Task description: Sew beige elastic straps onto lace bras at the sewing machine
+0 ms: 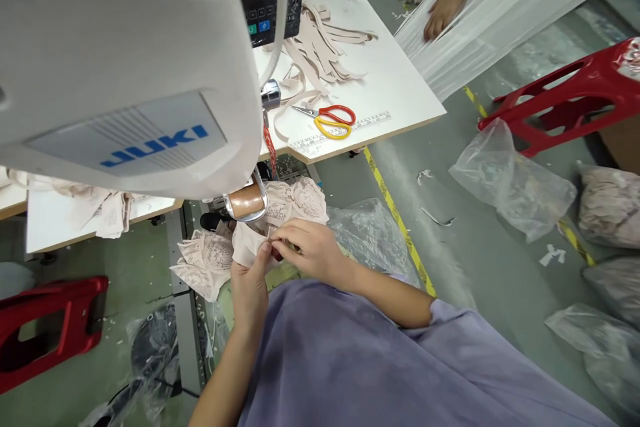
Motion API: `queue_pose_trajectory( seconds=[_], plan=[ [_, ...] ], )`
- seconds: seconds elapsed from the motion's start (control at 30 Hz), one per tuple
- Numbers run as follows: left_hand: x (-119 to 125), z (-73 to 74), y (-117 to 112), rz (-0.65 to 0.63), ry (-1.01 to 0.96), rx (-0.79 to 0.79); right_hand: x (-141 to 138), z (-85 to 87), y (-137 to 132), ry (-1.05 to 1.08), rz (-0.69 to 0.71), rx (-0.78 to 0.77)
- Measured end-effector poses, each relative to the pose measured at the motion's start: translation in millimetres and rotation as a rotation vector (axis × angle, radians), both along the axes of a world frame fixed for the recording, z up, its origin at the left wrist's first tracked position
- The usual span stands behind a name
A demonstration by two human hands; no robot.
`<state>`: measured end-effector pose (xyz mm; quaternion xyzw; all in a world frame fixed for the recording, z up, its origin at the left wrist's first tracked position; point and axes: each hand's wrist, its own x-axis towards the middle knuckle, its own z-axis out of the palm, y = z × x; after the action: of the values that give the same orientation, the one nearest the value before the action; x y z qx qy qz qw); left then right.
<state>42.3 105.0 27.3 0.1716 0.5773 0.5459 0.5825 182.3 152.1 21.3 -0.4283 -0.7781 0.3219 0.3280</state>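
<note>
Just in front of a sewing machine [150, 80], my two hands meet on a beige lace bra [204, 260]. My left hand [251, 290] is closed, thumb up, around a smooth beige panel of it. With thumb and fingers pinched together, my right hand [313, 250] grips the panel's edge close to the left thumb. One lace cup spreads out to the left, and more lace lies behind my right hand, below the machine's metal-framed front part [249, 200]. The fingertips partly cover the fabric edge between them.
Scissors [334, 121] with red and yellow handles lie by a printed ruler [370, 121] on the white table [400, 90]. Beige strips [320, 47] are heaped behind. Red stools [565, 97] and plastic bags [515, 180] stand on the floor. A co-worker's hand [445, 12] touches white sheeting.
</note>
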Motion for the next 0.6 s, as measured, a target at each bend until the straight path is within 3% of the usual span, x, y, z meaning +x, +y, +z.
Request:
queue_pose_trajectory(
  seconds=[0.23,0.43,0.6],
  plan=[
    [-1,3.0,-1,-0.086,0.146,-0.026,2,-6.5,4,-0.005,-0.026,-0.024],
    [-6,-1.1,-4,-0.2,0.322,-0.009,9,-2.9,9,-0.006,0.044,-0.195],
    [-11,-5.8,-8,-0.275,0.356,0.051,15,0.9,17,-0.003,0.161,-0.294]
  ],
)
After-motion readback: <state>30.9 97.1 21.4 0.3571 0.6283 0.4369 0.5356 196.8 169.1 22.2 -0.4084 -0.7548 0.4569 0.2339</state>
